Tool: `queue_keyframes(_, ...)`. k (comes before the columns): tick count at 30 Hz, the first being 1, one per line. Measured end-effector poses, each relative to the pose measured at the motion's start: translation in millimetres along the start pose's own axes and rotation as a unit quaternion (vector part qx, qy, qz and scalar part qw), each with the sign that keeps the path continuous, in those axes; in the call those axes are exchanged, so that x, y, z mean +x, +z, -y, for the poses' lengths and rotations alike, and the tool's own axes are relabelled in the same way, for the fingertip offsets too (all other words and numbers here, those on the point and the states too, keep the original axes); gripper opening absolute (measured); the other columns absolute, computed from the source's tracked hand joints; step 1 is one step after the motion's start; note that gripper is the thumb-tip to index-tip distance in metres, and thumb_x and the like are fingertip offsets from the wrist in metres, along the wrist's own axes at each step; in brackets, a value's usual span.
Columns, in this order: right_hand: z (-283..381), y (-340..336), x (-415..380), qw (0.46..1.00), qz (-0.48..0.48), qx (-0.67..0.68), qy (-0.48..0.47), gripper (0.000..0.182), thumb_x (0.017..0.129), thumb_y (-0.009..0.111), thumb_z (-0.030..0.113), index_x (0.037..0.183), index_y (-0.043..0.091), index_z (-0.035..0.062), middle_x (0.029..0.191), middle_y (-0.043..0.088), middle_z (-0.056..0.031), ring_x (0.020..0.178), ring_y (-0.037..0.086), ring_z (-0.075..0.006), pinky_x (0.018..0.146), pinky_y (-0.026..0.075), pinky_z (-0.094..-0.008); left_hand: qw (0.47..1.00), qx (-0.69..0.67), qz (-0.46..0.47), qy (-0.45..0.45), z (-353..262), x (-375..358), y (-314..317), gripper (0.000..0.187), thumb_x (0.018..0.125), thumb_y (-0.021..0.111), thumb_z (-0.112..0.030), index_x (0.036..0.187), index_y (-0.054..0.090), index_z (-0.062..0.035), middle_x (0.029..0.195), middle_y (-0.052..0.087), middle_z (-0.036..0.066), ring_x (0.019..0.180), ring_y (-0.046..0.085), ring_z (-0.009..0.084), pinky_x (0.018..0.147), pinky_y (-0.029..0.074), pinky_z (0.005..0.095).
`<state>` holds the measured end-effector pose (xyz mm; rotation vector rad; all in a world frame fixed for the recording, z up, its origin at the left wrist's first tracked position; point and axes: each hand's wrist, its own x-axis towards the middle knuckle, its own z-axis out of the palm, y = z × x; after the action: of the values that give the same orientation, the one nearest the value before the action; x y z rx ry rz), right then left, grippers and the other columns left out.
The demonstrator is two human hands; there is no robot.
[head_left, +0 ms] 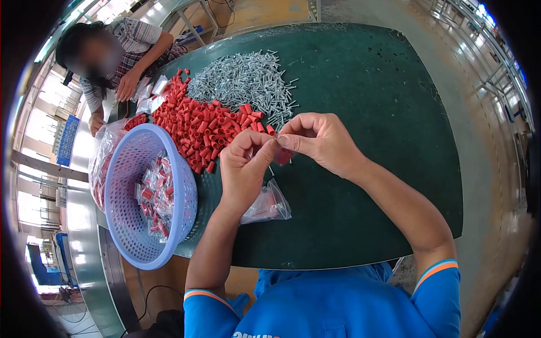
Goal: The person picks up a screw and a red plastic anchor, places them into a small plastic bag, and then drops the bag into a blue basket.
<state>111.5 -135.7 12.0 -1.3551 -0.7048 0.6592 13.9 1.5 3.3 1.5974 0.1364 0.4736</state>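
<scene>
My left hand (246,163) and my right hand (324,143) meet over the green table, thumbs and forefingers pinched together at the top of a small clear plastic bag (283,156). Something red shows inside that bag, hanging just below my fingertips. Behind my hands lie a heap of red plastic sleeves (205,127) and a heap of silver screws (242,79). Under my left wrist rests a pile of clear plastic bags (270,205), partly hidden by the forearm.
A lilac perforated basket (186,186) at the left holds several bags with red pieces. Behind it stands a large clear bag (104,158) of red items. Across the green table (360,225), another person (124,62) sits at the far left, hands near small bags.
</scene>
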Motion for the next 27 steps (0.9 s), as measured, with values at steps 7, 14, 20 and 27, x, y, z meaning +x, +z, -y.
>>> queue_keyframes(7,2,-6,5,1.0,0.008,0.011,-0.013,0.013,0.082,0.063,0.012,0.083,0.062,-0.0019,0.072,0.063,-0.0044,0.065,0.058,-0.0081,0.06,0.047,-0.022,1.0,0.01,-0.007,-0.013,-3,0,0,0.007,0.084,0.062,-0.006,0.081,0.061,0.0009,0.073,0.058,-0.003,0.062,0.045,0.0003,0.054,0.034,0.0159)
queue_keyframes(14,3,-14,5,0.999,0.005,-0.022,0.025,0.02,0.085,0.061,0.02,0.087,0.061,-0.0002,0.078,0.06,-0.0008,0.074,0.054,-0.006,0.069,0.043,-0.0211,0.995,-0.063,0.014,-0.078,-5,1,-4,0.011,0.086,0.061,-0.01,0.086,0.062,0.0012,0.073,0.056,-0.005,0.063,0.043,-0.0003,0.054,0.032,0.0161)
queue_keyframes(20,-4,-11,7,1.0,-0.025,0.014,-0.01,0.011,0.084,0.059,0.009,0.087,0.061,-0.0012,0.078,0.062,-0.0038,0.072,0.056,-0.0077,0.066,0.046,-0.0229,0.99,-0.09,-0.012,-0.107,1,1,-4,0.013,0.087,0.059,-0.012,0.088,0.062,0.0004,0.072,0.055,-0.005,0.062,0.042,-0.0001,0.054,0.032,0.0154)
queue_keyframes(27,-1,11,-4,0.946,-0.063,-0.24,-0.208,0.026,0.07,0.066,0.002,0.095,0.059,0.0015,0.087,0.061,-0.0109,0.079,0.061,-0.0197,0.069,0.047,-0.0259,0.996,-0.021,-0.08,-0.036,13,1,6,0.009,0.084,0.058,-0.006,0.08,0.062,-0.0001,0.071,0.056,-0.004,0.065,0.048,0.0019,0.056,0.038,0.0165)
